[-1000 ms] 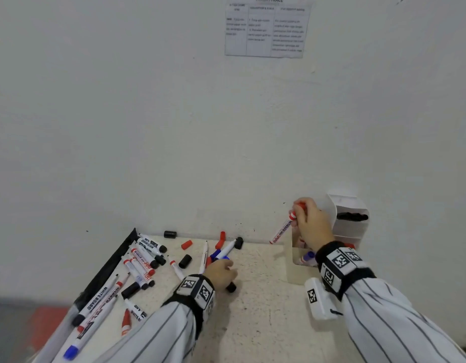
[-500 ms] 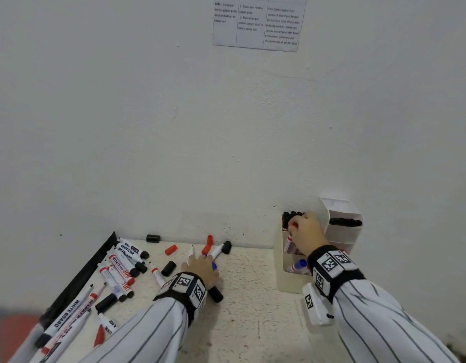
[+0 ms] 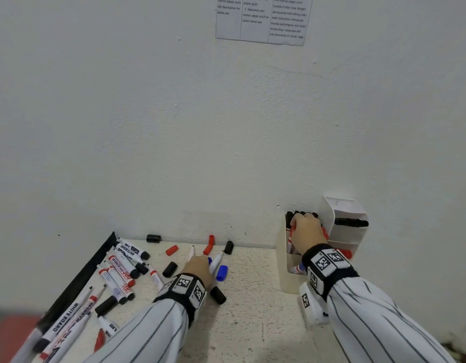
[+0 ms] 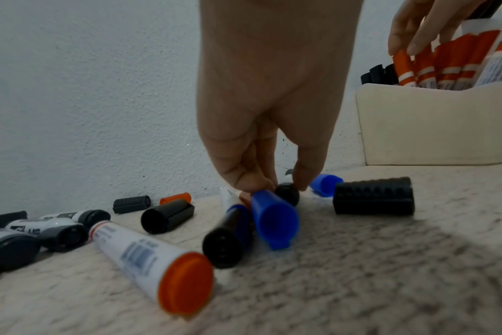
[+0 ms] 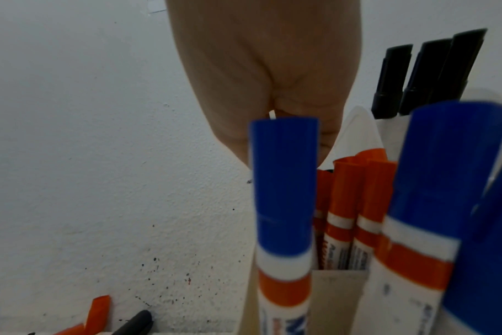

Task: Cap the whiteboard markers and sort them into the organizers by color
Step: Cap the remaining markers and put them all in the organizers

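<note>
A cream tiered organizer [image 3: 283, 273] stands by the wall with black markers at the back, red in the middle and blue [image 5: 284, 181] in front. My right hand [image 3: 306, 229] is over its middle section. Its fingertips [image 4: 407, 43] pinch the cap of a red marker [image 4: 403, 68] standing among the other red ones. My left hand [image 3: 199, 265] reaches down into the loose pile. Its thumb and forefinger [image 4: 252, 183] close on the front of a blue marker [image 4: 230, 233] lying under the palm. A loose blue cap [image 4: 272, 219] lies beside it.
A white second organizer [image 3: 353, 239] holding black markers stands right of the cream one. Capped and uncapped markers [image 3: 121, 268] lie at left beside a black tray edge [image 3: 95, 265]. Loose red [image 3: 171, 250] and black [image 3: 153, 238] caps lie near the wall.
My right hand carried the red marker from mid-air to the cream organizer and lowered it in among the red ones. My left hand stayed on the marker pile.
</note>
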The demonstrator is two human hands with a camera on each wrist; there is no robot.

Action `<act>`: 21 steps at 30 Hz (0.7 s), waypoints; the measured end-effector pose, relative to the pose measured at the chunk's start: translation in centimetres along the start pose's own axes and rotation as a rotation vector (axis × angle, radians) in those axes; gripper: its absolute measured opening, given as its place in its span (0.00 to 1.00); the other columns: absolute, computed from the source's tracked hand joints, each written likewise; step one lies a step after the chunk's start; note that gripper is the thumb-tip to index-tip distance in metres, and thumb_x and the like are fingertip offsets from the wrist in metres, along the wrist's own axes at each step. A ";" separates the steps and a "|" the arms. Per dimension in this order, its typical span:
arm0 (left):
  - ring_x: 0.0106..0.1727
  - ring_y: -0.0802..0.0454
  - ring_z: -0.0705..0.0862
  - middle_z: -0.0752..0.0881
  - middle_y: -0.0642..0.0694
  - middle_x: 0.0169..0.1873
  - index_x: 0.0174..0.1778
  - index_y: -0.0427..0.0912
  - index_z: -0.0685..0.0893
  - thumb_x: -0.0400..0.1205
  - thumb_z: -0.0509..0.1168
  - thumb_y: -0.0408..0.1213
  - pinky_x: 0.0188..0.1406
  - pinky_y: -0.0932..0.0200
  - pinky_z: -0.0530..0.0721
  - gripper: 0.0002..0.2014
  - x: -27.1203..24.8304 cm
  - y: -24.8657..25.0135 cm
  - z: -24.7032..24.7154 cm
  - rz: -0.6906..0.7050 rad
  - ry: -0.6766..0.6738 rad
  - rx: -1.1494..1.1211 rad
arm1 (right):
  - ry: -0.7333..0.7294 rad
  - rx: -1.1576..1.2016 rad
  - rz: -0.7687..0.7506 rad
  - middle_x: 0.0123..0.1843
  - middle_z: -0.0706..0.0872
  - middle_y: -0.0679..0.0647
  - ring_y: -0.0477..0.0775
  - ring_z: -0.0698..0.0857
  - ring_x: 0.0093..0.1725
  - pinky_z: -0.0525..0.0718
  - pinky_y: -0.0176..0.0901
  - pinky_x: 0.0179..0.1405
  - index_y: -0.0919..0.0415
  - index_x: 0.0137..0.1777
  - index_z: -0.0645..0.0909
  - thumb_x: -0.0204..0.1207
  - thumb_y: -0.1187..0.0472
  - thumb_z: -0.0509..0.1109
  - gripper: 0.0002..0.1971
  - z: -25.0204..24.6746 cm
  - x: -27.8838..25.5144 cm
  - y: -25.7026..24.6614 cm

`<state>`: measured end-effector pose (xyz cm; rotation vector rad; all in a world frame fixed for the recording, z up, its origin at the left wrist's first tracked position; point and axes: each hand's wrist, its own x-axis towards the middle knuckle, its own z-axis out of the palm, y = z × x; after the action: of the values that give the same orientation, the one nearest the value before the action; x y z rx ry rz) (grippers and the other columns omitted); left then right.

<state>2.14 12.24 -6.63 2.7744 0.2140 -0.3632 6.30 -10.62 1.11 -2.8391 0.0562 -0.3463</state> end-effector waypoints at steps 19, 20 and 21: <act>0.36 0.48 0.83 0.82 0.38 0.40 0.60 0.24 0.79 0.81 0.58 0.26 0.39 0.56 0.88 0.14 -1.2 -3.0 -2.6 -0.193 0.047 -1.095 | -0.324 0.226 -0.189 0.60 0.81 0.60 0.57 0.80 0.59 0.78 0.42 0.59 0.63 0.54 0.82 0.75 0.71 0.59 0.13 2.7 -0.8 -6.7; 0.35 0.48 0.82 0.81 0.39 0.35 0.55 0.24 0.81 0.82 0.57 0.27 0.43 0.51 0.88 0.12 -1.3 -3.2 -2.6 -0.203 0.049 -1.099 | -0.409 0.235 -0.179 0.61 0.81 0.59 0.56 0.80 0.60 0.77 0.40 0.59 0.61 0.57 0.81 0.76 0.70 0.60 0.13 3.5 -1.1 -7.0; 0.36 0.47 0.82 0.81 0.39 0.34 0.49 0.26 0.82 0.82 0.57 0.29 0.48 0.47 0.88 0.11 -1.4 -3.5 -2.5 -0.216 0.050 -1.093 | -0.499 0.230 -0.170 0.64 0.80 0.58 0.55 0.79 0.62 0.76 0.40 0.60 0.60 0.61 0.80 0.77 0.68 0.62 0.14 4.2 -1.5 -7.4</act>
<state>0.71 16.23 -5.05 1.6835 0.5348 -0.1444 5.84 -2.32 -1.08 -2.6203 -0.3057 0.3092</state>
